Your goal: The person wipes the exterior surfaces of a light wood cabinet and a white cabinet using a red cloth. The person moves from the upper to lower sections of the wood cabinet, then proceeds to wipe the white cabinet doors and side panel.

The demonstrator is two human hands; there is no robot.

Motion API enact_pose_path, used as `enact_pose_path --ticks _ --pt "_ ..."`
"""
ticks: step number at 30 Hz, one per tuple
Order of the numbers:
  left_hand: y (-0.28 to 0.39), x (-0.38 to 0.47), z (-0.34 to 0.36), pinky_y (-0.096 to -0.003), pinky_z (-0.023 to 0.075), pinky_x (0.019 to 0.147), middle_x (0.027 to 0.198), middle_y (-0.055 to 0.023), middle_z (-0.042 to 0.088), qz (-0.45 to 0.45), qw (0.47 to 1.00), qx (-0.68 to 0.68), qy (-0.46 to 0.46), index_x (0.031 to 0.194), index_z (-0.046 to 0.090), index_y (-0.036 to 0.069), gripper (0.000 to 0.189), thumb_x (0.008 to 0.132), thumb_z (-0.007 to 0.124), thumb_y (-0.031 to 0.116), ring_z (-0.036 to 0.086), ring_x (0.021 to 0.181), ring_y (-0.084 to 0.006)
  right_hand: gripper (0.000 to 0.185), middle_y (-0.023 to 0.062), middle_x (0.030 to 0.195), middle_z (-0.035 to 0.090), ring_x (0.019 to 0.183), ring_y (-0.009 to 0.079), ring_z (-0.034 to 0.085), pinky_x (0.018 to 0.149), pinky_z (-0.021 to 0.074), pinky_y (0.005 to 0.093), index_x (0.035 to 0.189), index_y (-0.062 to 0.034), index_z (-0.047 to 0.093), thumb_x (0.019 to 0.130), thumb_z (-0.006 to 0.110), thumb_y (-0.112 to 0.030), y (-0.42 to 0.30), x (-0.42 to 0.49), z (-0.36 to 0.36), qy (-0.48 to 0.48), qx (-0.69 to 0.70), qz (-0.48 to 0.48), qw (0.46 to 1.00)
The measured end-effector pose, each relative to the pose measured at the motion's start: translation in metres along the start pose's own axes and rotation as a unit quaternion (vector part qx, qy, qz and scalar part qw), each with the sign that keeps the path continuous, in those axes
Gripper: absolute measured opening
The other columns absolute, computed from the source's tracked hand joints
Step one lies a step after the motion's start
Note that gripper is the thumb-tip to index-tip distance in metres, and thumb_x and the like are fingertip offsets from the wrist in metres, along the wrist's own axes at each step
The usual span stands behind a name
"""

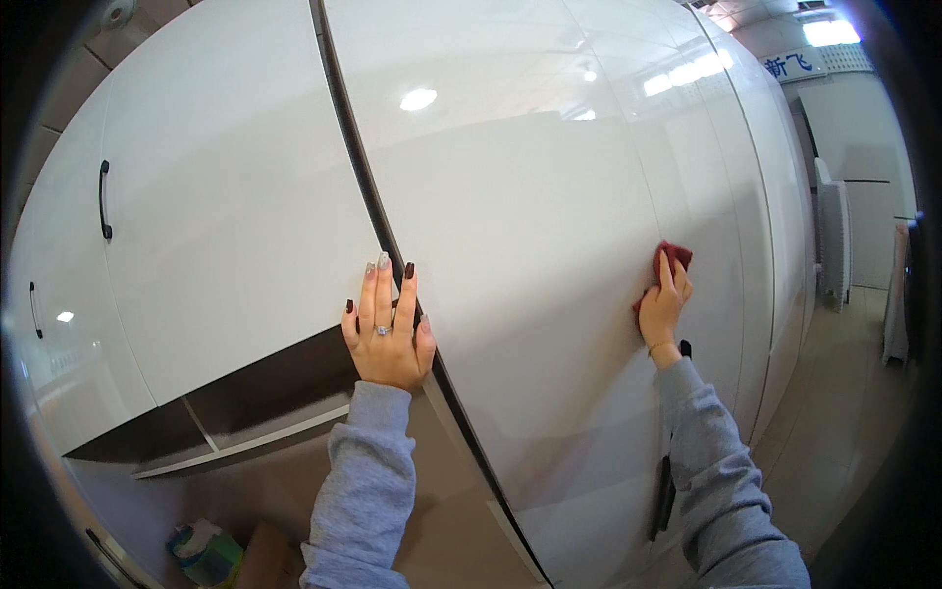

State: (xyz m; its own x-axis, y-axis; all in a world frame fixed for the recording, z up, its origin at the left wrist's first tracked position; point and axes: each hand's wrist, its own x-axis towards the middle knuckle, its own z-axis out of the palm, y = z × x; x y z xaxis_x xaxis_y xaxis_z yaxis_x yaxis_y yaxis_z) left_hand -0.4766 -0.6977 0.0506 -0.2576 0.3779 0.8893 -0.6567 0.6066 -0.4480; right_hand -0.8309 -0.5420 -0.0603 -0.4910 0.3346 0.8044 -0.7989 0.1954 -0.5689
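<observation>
A folded dark red cloth (673, 255) is in my right hand (664, 298), pressed against the glossy white cabinet door (515, 206). Part of the cloth shows below the fingers as well. My left hand (386, 331) lies flat with fingers spread over the dark vertical trim strip (360, 158) and the lower corner of the left white cabinet door (228, 199). It holds nothing. Behind my right wrist and forearm, a long black door handle (663, 497) is partly hidden.
Under the left door is a dark open shelf (272, 401) with a divider. A bag (206, 552) and a brown box (263, 556) sit in the recess below. Black handles (106, 200) stick out at left. White panels (833, 235) stand beyond the tiled floor (831, 397).
</observation>
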Motion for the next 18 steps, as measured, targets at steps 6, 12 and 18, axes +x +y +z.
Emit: enact_pose_path --ticks 6,12,18 --pt "0.0 0.0 0.0 -0.0447 0.0204 0.107 0.146 -0.0154 0.044 0.01 1.0 -0.012 0.007 0.138 0.051 0.009 0.056 0.085 0.044 0.026 0.038 0.137 -0.0284 0.062 0.0167 0.138 0.045 0.121 0.0369 0.036 0.108 0.0285 0.0442 0.135 -0.0061 0.053 0.075 0.046 0.007 -0.008 -0.07 -0.024 -0.031 0.028 -0.002 0.999" --pt "-0.001 0.0 0.001 -0.0433 0.0185 0.108 0.147 -0.0152 0.044 0.014 1.0 -0.021 0.016 0.137 0.051 0.009 0.056 0.084 0.045 0.026 0.038 0.137 -0.0276 0.051 0.0144 0.126 0.056 0.112 0.0356 0.047 0.102 0.0352 0.0458 0.121 -0.0064 0.065 0.073 0.049 0.002 -0.076 -0.129 -0.061 -0.121 0.073 -0.177 0.974" --pt "-0.001 0.0 0.001 -0.0437 0.0188 0.108 0.148 -0.0142 0.043 0.004 0.999 -0.033 0.01 0.139 0.05 0.011 0.057 0.084 0.047 0.027 0.038 0.138 -0.0275 0.042 0.0032 0.125 0.055 0.113 0.0276 0.048 0.092 0.0418 0.0407 0.117 -0.0146 0.067 0.075 0.06 -0.011 -0.155 -0.152 -0.065 -0.17 0.143 -0.451 0.864"
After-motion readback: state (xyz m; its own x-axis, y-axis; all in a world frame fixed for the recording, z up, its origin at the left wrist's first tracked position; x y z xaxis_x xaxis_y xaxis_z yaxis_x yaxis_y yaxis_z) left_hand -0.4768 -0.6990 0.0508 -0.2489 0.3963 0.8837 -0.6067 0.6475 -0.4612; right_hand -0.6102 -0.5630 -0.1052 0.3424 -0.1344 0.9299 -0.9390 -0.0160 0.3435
